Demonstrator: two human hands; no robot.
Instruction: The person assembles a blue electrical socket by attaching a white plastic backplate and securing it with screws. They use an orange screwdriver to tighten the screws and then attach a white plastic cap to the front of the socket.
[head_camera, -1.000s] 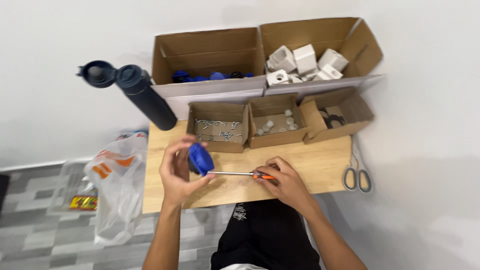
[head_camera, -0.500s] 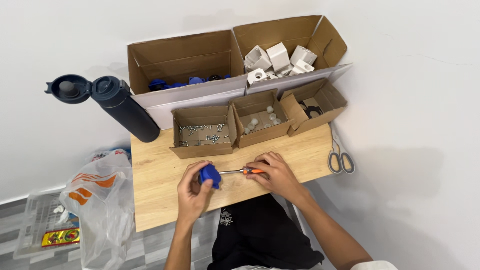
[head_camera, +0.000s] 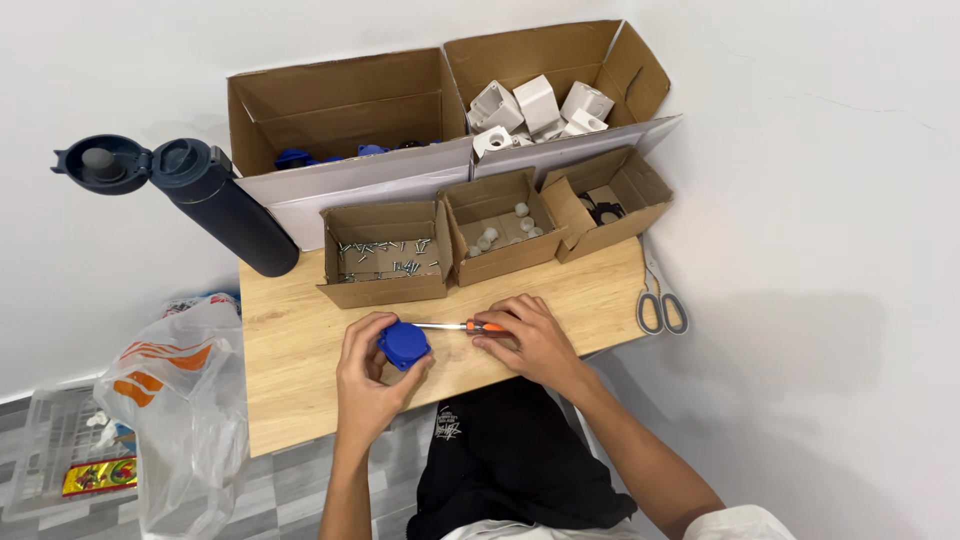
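Head view is looking down on a small wooden table where the left hand is cupping a round blue plastic socket cover, fingers curled around its rim and thumb pressing on the near edge. The right hand is gripping a screwdriver by its orange handle, fingers clenched around it, with the thin metal shaft lying level and its tip meeting the side of the blue part.

That blue part is sitting just above the tabletop, near the front middle, below a small cardboard box of screws. It is looking like a light, rigid moulded piece with a smooth, somewhat slippery face, so holding it by the rim, as the left hand is doing, is probably keeping it from turning under the tool. The screwdriver is slim and stiff; its handle is likely the only sound place to grip.

Beside the screw box, a box of small white caps and a box with black parts are standing in a row. Scissors are lying at the table's right edge, and a dark flask is standing at the left.
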